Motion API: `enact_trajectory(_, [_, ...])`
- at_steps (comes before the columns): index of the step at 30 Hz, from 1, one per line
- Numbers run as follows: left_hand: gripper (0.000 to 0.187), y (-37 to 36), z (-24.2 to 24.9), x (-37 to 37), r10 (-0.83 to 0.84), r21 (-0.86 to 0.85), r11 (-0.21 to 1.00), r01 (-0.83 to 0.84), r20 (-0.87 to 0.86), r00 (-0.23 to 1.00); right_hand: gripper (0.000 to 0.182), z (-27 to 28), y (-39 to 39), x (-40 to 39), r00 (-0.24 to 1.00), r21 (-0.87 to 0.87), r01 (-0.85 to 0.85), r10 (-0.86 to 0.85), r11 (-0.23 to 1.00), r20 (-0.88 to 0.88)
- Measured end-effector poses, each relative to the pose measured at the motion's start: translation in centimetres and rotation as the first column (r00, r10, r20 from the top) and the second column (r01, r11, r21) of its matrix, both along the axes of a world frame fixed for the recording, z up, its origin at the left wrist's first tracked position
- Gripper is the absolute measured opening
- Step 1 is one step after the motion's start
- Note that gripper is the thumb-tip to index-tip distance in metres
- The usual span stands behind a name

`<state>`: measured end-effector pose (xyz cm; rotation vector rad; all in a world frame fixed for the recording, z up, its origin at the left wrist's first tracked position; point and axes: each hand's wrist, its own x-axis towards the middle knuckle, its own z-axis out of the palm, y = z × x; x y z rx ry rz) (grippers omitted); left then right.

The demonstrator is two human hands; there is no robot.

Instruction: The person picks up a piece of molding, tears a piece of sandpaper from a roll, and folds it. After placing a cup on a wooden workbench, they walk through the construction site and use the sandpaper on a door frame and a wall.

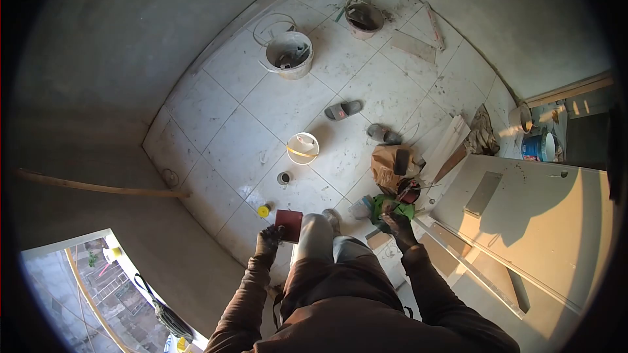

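Observation:
My left hand [268, 240] is closed on the edge of a dark red, flat square object [288, 225], beside my left knee. Just above it on the floor stands a small yellow-topped container [263, 210]. My right hand [396, 220] is over a green bag or cloth [378, 206] to the right of my legs, its fingers bent. Whether those fingers hold anything is too small to tell. A brown paper bag [386, 162] and a dark red container [409, 191] are close to the green item.
A white bucket [303, 148] and a small can [284, 178] stand ahead on the tiles. Farther off are two dirty buckets [290, 55] [364, 19] and slippers [343, 110]. A large board [523, 222] lies at the right. A window opening [98, 294] is at lower left.

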<state>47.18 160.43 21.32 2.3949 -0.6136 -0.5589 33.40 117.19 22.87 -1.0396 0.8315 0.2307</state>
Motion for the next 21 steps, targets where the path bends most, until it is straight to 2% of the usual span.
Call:
enact_trajectory(1, [0.047,-0.1,0.9,1.6,0.212,-0.154,0.936,-0.317,-0.475,0.854,0.025,0.1,-0.9,-2.0,0.994,-0.256,-0.087,0.100,0.963,0.036])
enact_trajectory(2, [0.054,1.2,-1.5,2.4,0.269,-0.199,0.875,-0.442,-0.558,0.785,0.027,-0.6,-2.0,-4.2,0.985,-0.369,-0.143,0.168,0.918,0.037])
enact_trajectory(3, [0.054,1.5,-2.8,3.6,0.266,-0.212,0.874,-0.437,-0.543,0.796,0.030,-1.5,-3.0,-6.0,0.971,-0.482,-0.191,0.235,0.855,0.033])
enact_trajectory(4, [0.030,1.3,-3.7,4.9,0.397,-0.195,0.793,-0.578,-0.555,0.731,0.031,-1.7,-3.5,-7.5,0.995,-0.362,-0.094,0.094,0.927,-0.019])
enact_trajectory(5, [0.021,1.0,-4.1,5.5,0.515,-0.172,0.688,-0.705,-0.569,0.641,0.032,-1.5,-3.9,-8.3,0.995,-0.239,0.015,-0.038,0.971,-0.093])
enact_trajectory(6, [0.023,0.7,-4.1,5.7,0.460,-0.295,0.782,-0.549,-0.321,0.828,0.033,-0.3,-4.1,-8.1,0.951,-0.110,0.211,-0.230,0.971,-0.206])
enact_trajectory(7, [0.023,0.6,-4.5,6.4,0.462,-0.299,0.780,-0.551,-0.320,0.827,0.033,0.7,-4.5,-7.9,0.856,-0.005,0.411,-0.388,0.912,-0.341])
enact_trajectory(8, [0.025,1.3,-5.4,7.3,0.392,0.005,0.918,-0.397,-0.173,0.904,0.034,0.0,-5.1,-8.5,0.856,-0.025,0.372,-0.354,0.928,-0.377])
enact_trajectory(9, [0.028,1.9,-6.2,8.0,0.262,0.334,0.915,-0.227,-0.064,0.963,0.035,-0.4,-5.6,-9.2,0.852,-0.043,0.334,-0.320,0.942,-0.415])
enact_trajectory(10, [0.031,2.5,-7.8,8.2,0.107,0.464,0.882,-0.086,-0.020,0.994,0.038,-0.3,-6.0,-9.2,0.863,-0.035,0.335,-0.321,0.942,-0.389])
enact_trajectory(11, [0.031,2.7,-8.7,7.9,0.103,0.460,0.884,-0.083,-0.018,0.995,0.038,-0.3,-6.4,-8.9,0.863,-0.038,0.339,-0.327,0.940,-0.385])
enact_trajectory(13, [0.033,1.7,-10.2,8.4,0.271,0.460,0.868,-0.186,-0.124,0.955,0.036,-1.0,-8.6,-7.9,0.835,-0.014,0.302,-0.271,0.953,-0.479])
enact_trajectory(14, [0.033,0.7,-10.4,9.6,0.267,0.452,0.873,-0.186,-0.124,0.956,0.036,-2.8,-9.8,-8.9,0.931,-0.169,-0.008,-0.054,0.986,-0.362])
enact_trajectory(15, [0.027,0.0,-10.4,10.2,0.124,0.553,0.833,-0.025,-0.142,0.982,0.036,-1.9,-10.8,-7.0,0.929,-0.175,-0.008,-0.058,0.985,-0.366])
enact_trajectory(16, [0.023,-0.9,-10.5,10.3,-0.017,0.641,0.756,0.132,-0.181,0.983,0.036,-0.7,-11.6,-4.9,0.843,-0.131,0.119,-0.170,0.984,-0.510])
enact_trajectory(17, [0.023,-2.5,-11.4,10.9,-0.015,0.635,0.762,0.129,-0.181,0.983,0.035,-0.4,-12.9,-3.4,0.726,-0.112,0.250,-0.262,0.962,-0.636])
enact_trajectory(19, [0.025,-5.6,-12.9,14.1,0.213,0.539,0.834,-0.121,-0.112,0.971,0.035,0.0,-15.8,-0.1,0.747,-0.105,0.226,-0.241,0.968,-0.620])
enact_trajectory(21, [0.029,-10.1,-11.6,18.8,0.333,0.339,0.897,-0.283,-0.095,0.938,0.034,0.1,-18.1,2.7,0.868,-0.238,0.179,-0.268,0.955,-0.419])
